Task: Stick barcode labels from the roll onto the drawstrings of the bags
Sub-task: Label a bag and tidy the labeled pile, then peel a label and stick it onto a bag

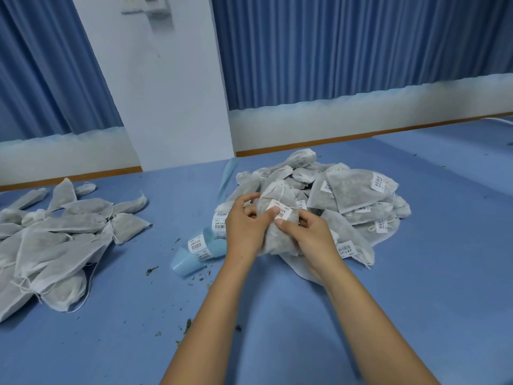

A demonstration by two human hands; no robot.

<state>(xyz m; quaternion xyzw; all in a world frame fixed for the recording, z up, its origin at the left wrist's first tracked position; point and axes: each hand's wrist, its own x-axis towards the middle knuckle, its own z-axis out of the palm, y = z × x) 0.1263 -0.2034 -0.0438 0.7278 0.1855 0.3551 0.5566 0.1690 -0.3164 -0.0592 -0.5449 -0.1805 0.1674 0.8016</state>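
A: At the middle of the blue surface (277, 329), just before the labelled heap (361, 195): one drawstring bag (277, 243) lifted, with a barcode label (282, 212) on its upper face. Grip?

B: Grasped from both sides. Left hand (244, 226) curled round the bag's left flank, thumb pressing the label. Right hand (311, 234) cupped beneath the right flank, thumb at the label's lower edge.

A: Best way to finish?

B: Probably fold the label round the drawstring (282, 191), sticky faces together and edges square. Press outward from the string and keep the barcode flat. Cannot tell whether already caught on the string.

A: Look of the bag?

B: Thin, whitish, half-transparent fabric, plump with dark dried filling, gathered at the neck. Likely floppy, so support from below.

A: Supplies?

B: Label roll (198, 244) on pale blue backing, just left of the hands. Unlabelled bags (55, 232) heaped far left.
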